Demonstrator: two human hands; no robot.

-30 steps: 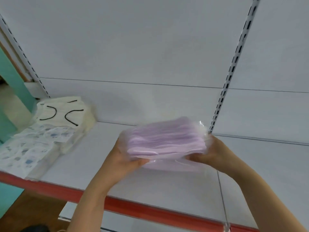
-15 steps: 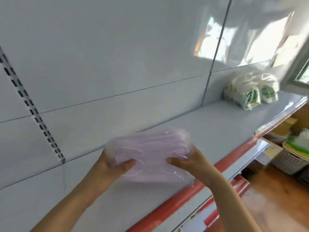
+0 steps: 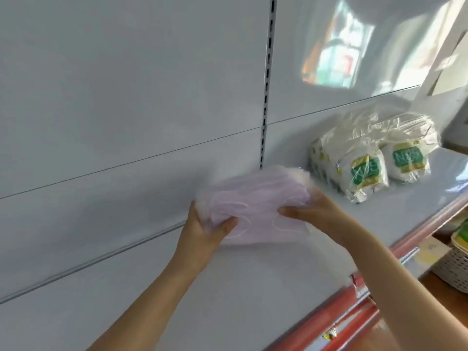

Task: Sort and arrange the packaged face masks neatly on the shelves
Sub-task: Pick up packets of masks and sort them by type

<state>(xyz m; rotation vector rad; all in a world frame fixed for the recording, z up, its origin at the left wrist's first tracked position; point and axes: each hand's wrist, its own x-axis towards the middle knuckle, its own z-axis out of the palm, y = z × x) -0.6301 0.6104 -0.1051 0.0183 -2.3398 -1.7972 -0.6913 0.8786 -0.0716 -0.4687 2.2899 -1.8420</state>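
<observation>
At 6 o'clock, both forearms reach in over the red shelf edge (image 3: pixel 336 317). The left hand (image 3: pixel 202 229) grips the left end of the purple pack (image 3: pixel 255 201), thumb curled over its top. The right hand (image 3: pixel 311 211) grips the right end the same way. The pack sits at centre view, low over the shelf (image 3: pixel 228 287); whether its underside touches the surface cannot be told.

Hazards, as judged:
- The film wrapper is slack and slippery. A loose pinch could let the pack slide out and drop off the front edge.
- The masks inside are loose. Tilting the pack on release could fan them and leave it untidy.
- At 2 o'clock, the white packs (image 3: pixel 372 160) with green labels lie near. Pushing the purple pack too far right would shove or topple them.
- Beyond, the slotted upright (image 3: pixel 266 97) marks the bay joint; a wrapper corner could snag there.

Compared with half a second ago: the view has swung further right, the white packs appear closer and larger, and the purple pack now lies nearer to them. Both hands keep their hold.
</observation>
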